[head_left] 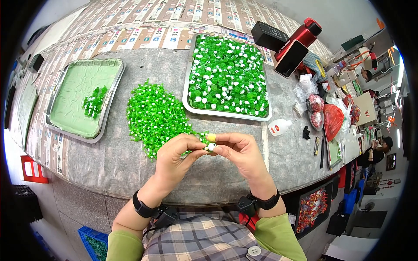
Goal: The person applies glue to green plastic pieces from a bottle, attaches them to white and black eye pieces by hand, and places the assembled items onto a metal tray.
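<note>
My left hand and my right hand meet above the near middle of the table, thumbs and index fingers pinched together. Between the fingertips is a small white bead with a black dot, like a toy eye. My left fingers close on a small green piece against it, mostly hidden. Yellow tape wraps my right index fingertip. Just beyond my left hand lies a heap of small green plastic pieces with white spots. Behind my hands, a metal tray is filled with green pieces and white eye beads.
At left, a green-lined metal tray holds a small cluster of green-and-white pieces. On the right are a white glue bottle, a phone, a red flask, a black box, a red plastic bag and a cutter.
</note>
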`<state>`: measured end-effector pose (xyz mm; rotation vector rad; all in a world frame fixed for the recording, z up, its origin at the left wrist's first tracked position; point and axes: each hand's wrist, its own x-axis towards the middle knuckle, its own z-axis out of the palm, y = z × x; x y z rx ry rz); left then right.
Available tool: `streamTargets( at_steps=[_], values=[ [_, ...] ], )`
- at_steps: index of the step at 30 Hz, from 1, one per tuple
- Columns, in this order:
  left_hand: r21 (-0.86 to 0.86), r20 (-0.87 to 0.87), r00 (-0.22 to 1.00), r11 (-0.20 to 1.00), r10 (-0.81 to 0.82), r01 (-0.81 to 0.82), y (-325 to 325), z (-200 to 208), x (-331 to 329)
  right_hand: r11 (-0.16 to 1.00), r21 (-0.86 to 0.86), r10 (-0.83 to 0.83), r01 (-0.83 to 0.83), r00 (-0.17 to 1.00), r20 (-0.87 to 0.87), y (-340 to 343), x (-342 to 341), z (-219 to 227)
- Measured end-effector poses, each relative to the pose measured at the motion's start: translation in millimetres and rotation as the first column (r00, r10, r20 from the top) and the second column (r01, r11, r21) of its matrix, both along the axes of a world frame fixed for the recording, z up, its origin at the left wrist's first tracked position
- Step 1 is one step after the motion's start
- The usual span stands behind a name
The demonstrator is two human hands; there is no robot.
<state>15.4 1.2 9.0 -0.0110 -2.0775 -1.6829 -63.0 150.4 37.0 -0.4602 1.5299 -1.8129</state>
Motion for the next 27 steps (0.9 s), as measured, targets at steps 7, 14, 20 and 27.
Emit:
streamTargets(
  at_steps=[7, 14, 20, 27],
  values=[
    [-0.173, -0.053, 0.999, 0.985, -0.008, -0.001, 2, 1, -3, 0.999, 0.015, 0.036, -0.036, 0.999, 0.008, 6, -2, -10],
    [-0.171, 0.047, 0.998, 0.985, 0.036, -0.027, -1, -5, -5, 1.000, -0.005, -0.016, 0.017, 0.996, 0.092, -1, -5, -24],
    [-0.001, 0.246, 0.900, 0.928, 0.361, -0.372, -79, 8, 6, 0.923, 0.282, -0.081, 0.262, 0.848, -0.525, 6, -19, -32],
    [-0.473, 0.121, 0.613, 0.588, 0.781, -0.656, -180, 1, 36, 0.845, 0.520, 0.370, 0.126, 0.564, -0.738, 1, -10, -31]
  ],
)
